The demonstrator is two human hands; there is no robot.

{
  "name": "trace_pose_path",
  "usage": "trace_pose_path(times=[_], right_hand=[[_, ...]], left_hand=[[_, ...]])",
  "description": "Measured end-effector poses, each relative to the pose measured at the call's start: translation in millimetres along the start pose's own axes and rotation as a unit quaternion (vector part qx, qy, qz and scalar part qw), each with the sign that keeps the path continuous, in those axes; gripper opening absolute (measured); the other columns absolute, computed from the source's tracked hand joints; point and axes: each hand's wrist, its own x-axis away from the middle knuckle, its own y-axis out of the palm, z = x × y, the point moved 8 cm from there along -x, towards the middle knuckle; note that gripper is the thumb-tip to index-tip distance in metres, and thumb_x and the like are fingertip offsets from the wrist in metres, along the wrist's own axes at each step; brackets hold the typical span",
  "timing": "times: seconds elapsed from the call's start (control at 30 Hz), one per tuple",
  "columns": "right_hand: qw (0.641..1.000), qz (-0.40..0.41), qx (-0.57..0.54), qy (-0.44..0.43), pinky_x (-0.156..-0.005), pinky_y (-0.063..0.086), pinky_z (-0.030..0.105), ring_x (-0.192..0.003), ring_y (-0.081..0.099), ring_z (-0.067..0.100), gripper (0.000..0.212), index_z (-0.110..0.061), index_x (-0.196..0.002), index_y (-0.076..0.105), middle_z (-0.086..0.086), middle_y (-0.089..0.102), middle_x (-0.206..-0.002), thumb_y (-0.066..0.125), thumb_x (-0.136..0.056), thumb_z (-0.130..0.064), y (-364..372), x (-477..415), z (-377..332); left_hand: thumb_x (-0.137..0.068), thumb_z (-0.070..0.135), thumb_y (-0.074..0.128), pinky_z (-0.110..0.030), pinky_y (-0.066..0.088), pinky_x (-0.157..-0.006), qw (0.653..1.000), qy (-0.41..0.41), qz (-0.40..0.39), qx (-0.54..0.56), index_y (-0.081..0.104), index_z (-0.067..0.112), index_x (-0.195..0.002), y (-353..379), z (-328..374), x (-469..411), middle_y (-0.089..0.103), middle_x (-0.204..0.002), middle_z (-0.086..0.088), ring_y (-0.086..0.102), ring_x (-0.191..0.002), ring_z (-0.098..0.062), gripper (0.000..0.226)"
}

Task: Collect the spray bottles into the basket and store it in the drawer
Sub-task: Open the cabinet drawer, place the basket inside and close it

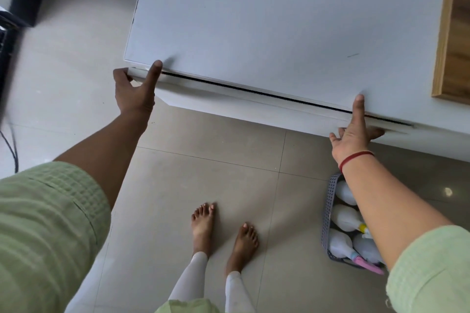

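Note:
A white cabinet top (279, 20) fills the upper middle of the head view. Under its front edge runs the white drawer front (254, 103), with a thin dark gap above it. My left hand (134, 89) grips the drawer's left end, thumb on the top surface. My right hand (354, 132) grips the right end, thumb up on the top edge, fingers under the lip. A grey perforated basket (330, 201) stands on the floor at the lower right, partly hidden by my right forearm. Several white spray bottles (346, 217) lie inside it; one has a pink trigger (368, 265).
Beige floor tiles (203, 173) spread below the cabinet, with my bare feet (203, 226) standing in the middle. A wooden panel (455, 33) lies on the cabinet's right side. Black furniture (25, 2) and a dark cable (12, 150) are at the far left.

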Motion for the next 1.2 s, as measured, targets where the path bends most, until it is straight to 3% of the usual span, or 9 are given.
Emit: trace_pose_path(times=[0.13,0.33,0.4,0.5,0.67,0.83,0.9,1.03,1.2], right_hand=[[0.999,0.04,-0.006,0.034,-0.101,0.042,0.048,-0.14,0.035,0.027,0.136,-0.035,-0.15,-0.013,-0.004,0.021,-0.159,0.078,-0.053,-0.066,-10.4,12.5,17.7],[0.995,0.094,0.017,0.033,-0.093,0.046,0.039,-0.133,0.043,0.022,0.112,-0.033,-0.151,0.005,-0.003,0.029,-0.154,0.073,-0.067,-0.061,-55.6,26.1,52.3],[0.994,0.102,0.028,0.028,-0.096,0.047,0.038,-0.13,0.047,0.02,0.104,-0.029,-0.149,0.016,-0.003,0.039,-0.149,0.073,-0.068,-0.06,-70.4,31.6,62.0],[0.993,0.111,0.022,0.017,-0.099,0.046,0.04,-0.128,0.049,0.022,0.1,-0.031,-0.149,0.014,-0.003,0.042,-0.147,0.074,-0.072,-0.053,-89.9,40.1,75.2],[0.995,0.094,0.026,0.033,-0.09,0.047,0.039,-0.128,0.048,0.023,0.1,-0.036,-0.147,0.013,-0.006,0.041,-0.147,0.075,-0.071,-0.051,-117.1,53.3,95.2],[0.995,0.091,0.04,0.01,-0.11,0.039,0.046,-0.131,0.048,0.023,0.1,-0.026,-0.148,0.017,-0.001,0.043,-0.147,0.079,-0.071,-0.043,-136.1,59.1,98.4],[0.995,0.084,0.049,0.007,-0.111,0.039,0.045,-0.13,0.049,0.024,0.098,-0.024,-0.148,0.021,0.0,0.044,-0.147,0.08,-0.071,-0.04,-141.8,61.7,97.9],[0.995,0.08,0.059,0.017,-0.111,0.038,0.047,-0.131,0.048,0.024,0.102,-0.022,-0.148,0.021,0.002,0.044,-0.147,0.082,-0.069,-0.041,-153.2,65.2,105.0],[0.996,0.079,0.044,0.013,-0.111,0.038,0.047,-0.132,0.046,0.022,0.106,-0.024,-0.148,0.018,0.002,0.041,-0.148,0.083,-0.067,-0.041,-162.5,63.2,116.1]], left_hand=[[-0.056,0.076,0.068,-0.043,0.049,-0.088,0.999,0.015,0.034,-0.032,0.038,0.024,-0.095,-14.7,-20.9,4.7,0.049,-0.099,0.004,0.053,-0.089,-0.02,0.071],[-0.058,0.074,0.067,-0.018,0.039,-0.078,0.996,0.037,0.069,-0.046,0.039,0.027,-0.097,-35.5,-52.9,35.6,0.05,-0.101,0.008,0.052,-0.096,-0.014,0.067],[-0.059,0.074,0.068,-0.025,0.046,-0.08,0.997,0.026,0.068,-0.04,0.039,0.028,-0.097,-42.1,-64.7,49.6,0.051,-0.102,0.007,0.056,-0.095,-0.02,0.066],[-0.06,0.073,0.067,-0.042,0.051,-0.082,0.997,0.003,0.061,-0.037,0.04,0.03,-0.098,-52.2,-78.0,70.3,0.055,-0.109,-0.002,0.063,-0.081,-0.029,0.064],[-0.063,0.074,0.064,-0.051,0.051,-0.087,0.995,-0.012,0.054,-0.077,0.04,0.036,-0.1,-70.3,-95.9,92.7,0.056,-0.117,-0.007,0.062,-0.071,-0.027,0.058],[-0.061,0.076,0.064,-0.055,0.05,-0.091,0.995,-0.028,0.043,-0.09,0.039,0.036,-0.099,-81.9,-108.1,106.8,0.051,-0.109,0.004,0.063,-0.095,-0.034,0.061],[-0.06,0.075,0.066,-0.054,0.049,-0.093,0.995,-0.037,0.039,-0.084,0.04,0.035,-0.098,-84.9,-111.0,110.0,0.051,-0.108,0.004,0.06,-0.105,-0.037,0.061],[-0.067,0.056,0.071,-0.049,0.05,-0.094,0.994,-0.067,0.045,-0.067,0.04,0.032,-0.101,-90.6,-123.7,113.1,0.05,-0.108,-0.001,0.061,-0.097,-0.033,0.052],[-0.071,0.04,0.067,-0.03,0.045,-0.077,0.987,-0.11,0.071,-0.095,0.043,0.023,-0.11,-94.6,-132.5,111.0,0.049,-0.115,-0.005,0.052,-0.09,-0.019,0.049]])
